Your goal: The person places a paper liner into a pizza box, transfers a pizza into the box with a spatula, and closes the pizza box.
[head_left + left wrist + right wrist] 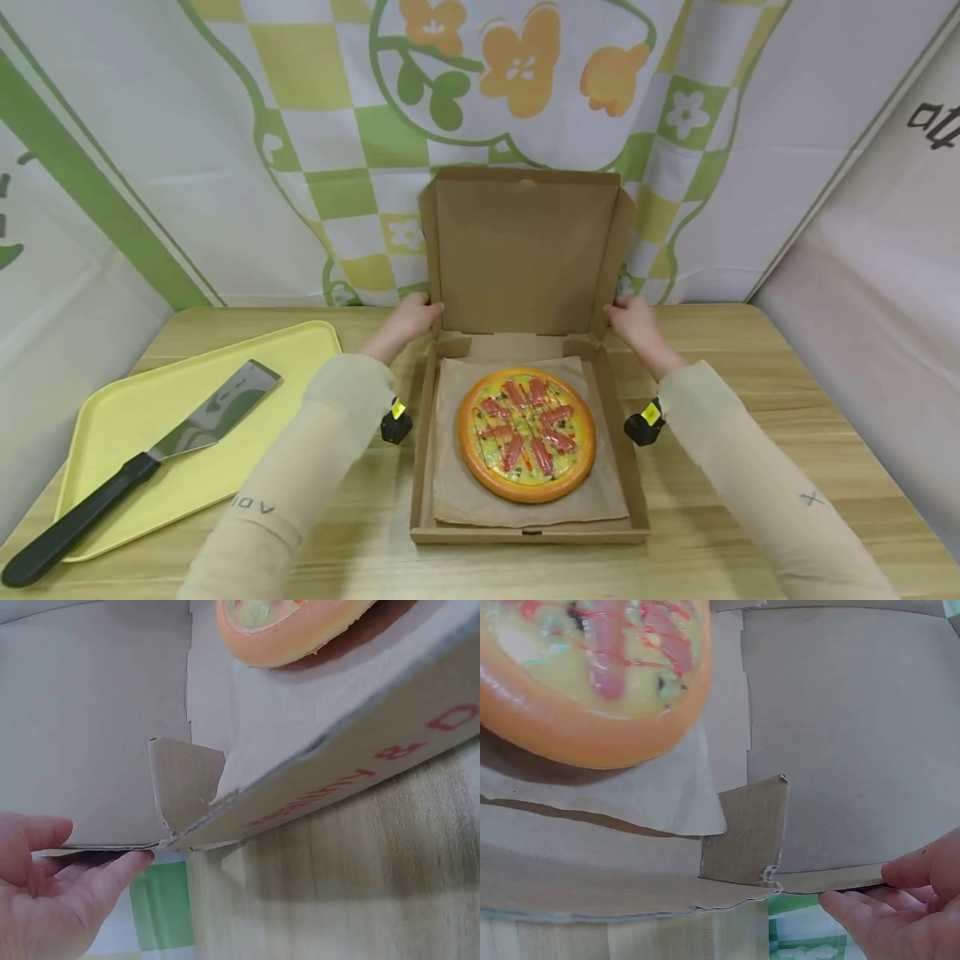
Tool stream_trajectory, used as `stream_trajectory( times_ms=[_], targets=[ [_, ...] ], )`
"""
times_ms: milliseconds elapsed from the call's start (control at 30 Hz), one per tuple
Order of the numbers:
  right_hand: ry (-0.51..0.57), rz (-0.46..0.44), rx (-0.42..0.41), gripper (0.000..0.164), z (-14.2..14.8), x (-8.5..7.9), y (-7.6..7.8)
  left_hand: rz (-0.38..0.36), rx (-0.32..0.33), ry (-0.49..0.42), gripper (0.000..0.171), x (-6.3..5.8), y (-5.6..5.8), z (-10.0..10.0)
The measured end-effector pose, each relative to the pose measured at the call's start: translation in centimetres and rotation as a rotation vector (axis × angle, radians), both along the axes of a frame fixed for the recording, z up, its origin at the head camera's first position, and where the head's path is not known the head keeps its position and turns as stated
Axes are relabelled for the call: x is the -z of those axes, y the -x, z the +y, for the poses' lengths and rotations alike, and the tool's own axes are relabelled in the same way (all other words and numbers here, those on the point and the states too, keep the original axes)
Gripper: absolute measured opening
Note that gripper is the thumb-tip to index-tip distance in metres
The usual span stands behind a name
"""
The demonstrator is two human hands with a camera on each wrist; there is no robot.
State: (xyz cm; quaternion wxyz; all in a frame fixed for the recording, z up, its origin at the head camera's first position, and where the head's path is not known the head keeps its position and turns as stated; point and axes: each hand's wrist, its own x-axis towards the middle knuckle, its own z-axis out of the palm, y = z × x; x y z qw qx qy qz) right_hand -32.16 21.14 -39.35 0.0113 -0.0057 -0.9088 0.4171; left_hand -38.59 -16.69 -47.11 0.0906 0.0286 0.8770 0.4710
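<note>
An open cardboard pizza box [531, 533] stands on the table with its lid [525, 258] raised upright at the back. Inside, a toy-like pizza [527, 435] with red sausage pieces lies on brown paper [457, 492]. My left hand [414, 318] pinches the lid's left side flap low near the hinge, thumb inside and fingers outside, as the left wrist view shows. On the opposite side my right hand [632, 321] pinches the right side flap the same way. Small corner tabs [184, 784] stick up by the hinge.
To the left lies a yellow tray [315, 350] carrying a metal spatula [217, 412] with a black handle that reaches past the tray's front left edge. Behind the lid hangs a checked, flowered curtain [330, 142]. Wooden tabletop [735, 367] extends to the right.
</note>
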Motion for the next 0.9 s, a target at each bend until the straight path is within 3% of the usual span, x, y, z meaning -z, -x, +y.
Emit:
stream_trajectory(
  times_ms=[100,200,233,267,333,500,567,600,667,733,900],
  targets=[
    [0.004,-0.013,0.016,0.024,-1.8,-4.0,-3.2,0.057,-0.008,0.088,0.046,1.6,1.9,-0.3],
    [-0.027,0.009,0.012,0.025,-2.5,-5.7,-4.7,0.138,-0.028,0.12,0.044,4.8,4.9,-1.4],
    [-0.037,0.015,0.012,0.025,-2.6,-5.9,-4.9,0.178,-0.03,0.129,0.043,5.4,5.4,-1.6],
    [-0.037,0.016,0.015,0.026,-2.7,-6.1,-5.0,0.183,-0.038,0.142,0.043,5.2,5.3,-1.6],
    [-0.035,0.013,0.018,0.028,-2.8,-6.4,-5.3,0.181,-0.037,0.141,0.043,3.4,3.7,-1.2],
    [-0.045,0.005,0.01,0.028,-2.8,-7.0,-5.8,0.072,-0.018,0.169,0.035,-7.8,-6.0,1.8],
    [-0.067,0.025,0.005,0.026,-2.9,-7.3,-6.2,0.049,-0.001,0.162,0.034,-11.4,-9.2,2.6],
    [-0.08,0.043,0.002,0.025,-2.9,-7.4,-6.4,0.053,0.005,0.163,0.035,-12.5,-10.3,2.8],
    [-0.111,0.087,0.0,0.023,-2.9,-7.5,-6.8,0.049,0.016,0.175,0.034,-14.0,-11.9,3.1],
    [-0.145,0.131,0.0,0.023,-2.9,-7.5,-7.2,0.057,0.033,0.191,0.033,-14.6,-12.7,3.1],
    [-0.188,0.178,0.024,0.023,-3.0,-7.2,-8.0,0.077,0.056,0.202,0.026,-14.5,-13.4,3.0]
  ],
)
